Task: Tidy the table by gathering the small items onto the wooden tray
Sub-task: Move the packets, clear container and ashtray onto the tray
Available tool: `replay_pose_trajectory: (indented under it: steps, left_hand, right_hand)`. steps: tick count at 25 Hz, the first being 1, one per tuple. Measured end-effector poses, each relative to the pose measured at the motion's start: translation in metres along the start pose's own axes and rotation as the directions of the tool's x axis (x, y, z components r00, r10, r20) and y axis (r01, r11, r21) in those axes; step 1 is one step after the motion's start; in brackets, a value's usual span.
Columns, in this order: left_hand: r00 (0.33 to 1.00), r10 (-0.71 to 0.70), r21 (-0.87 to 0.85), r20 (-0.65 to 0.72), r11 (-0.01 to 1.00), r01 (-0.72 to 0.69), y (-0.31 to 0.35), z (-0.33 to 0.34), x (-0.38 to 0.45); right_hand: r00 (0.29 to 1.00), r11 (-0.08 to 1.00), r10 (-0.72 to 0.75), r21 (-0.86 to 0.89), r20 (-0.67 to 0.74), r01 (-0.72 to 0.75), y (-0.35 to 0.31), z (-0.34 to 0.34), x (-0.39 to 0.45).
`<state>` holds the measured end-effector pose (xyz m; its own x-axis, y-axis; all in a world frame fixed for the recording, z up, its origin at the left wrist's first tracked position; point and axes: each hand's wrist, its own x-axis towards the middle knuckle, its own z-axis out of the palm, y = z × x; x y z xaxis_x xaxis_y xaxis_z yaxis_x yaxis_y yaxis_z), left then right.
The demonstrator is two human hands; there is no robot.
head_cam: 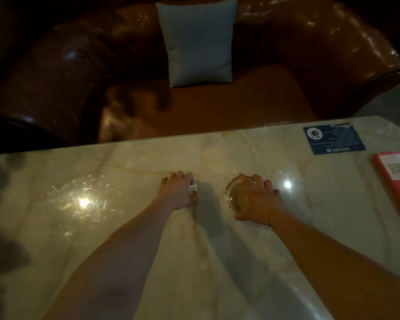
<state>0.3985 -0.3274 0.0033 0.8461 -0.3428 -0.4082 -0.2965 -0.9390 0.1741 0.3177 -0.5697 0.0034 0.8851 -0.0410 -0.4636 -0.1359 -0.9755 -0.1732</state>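
Observation:
My left hand [177, 192] rests on the pale marble table [125, 172] near its middle, fingers closed over a small item [193, 192] with a white edge and an amber part; most of it is hidden under the palm. My right hand [260, 199] grips a round clear glass ashtray [234, 197], fingers over its far rim and thumb at its near side. No wooden tray is in view.
A dark blue printed card [334, 139] lies at the table's far right. A red folder with a white label [396, 179] sits at the right edge. Behind the table stands a brown leather sofa [310, 54] with a grey-blue cushion [198, 42].

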Motion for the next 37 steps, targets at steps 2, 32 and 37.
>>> replay_pose_trajectory:
  steps: [2,32,37]
  left_hand:
    - [0.999,-0.040,-0.070,-0.017,0.997,0.038,0.002,0.002,-0.006]
    - [0.969,-0.149,-0.630,-0.197,0.777,-0.009,-0.063,0.004,-0.247]
    - [0.968,-0.121,-0.658,-0.220,0.751,-0.056,-0.117,0.004,-0.296]
  right_hand:
    - [0.999,1.000,0.024,0.015,-0.045,-0.023,-0.006,0.004,0.000]
    - [0.975,0.987,-0.129,0.067,-0.183,0.143,-0.112,0.019,-0.198]
    - [0.970,0.985,-0.131,0.087,-0.207,0.152,-0.178,0.037,-0.227]
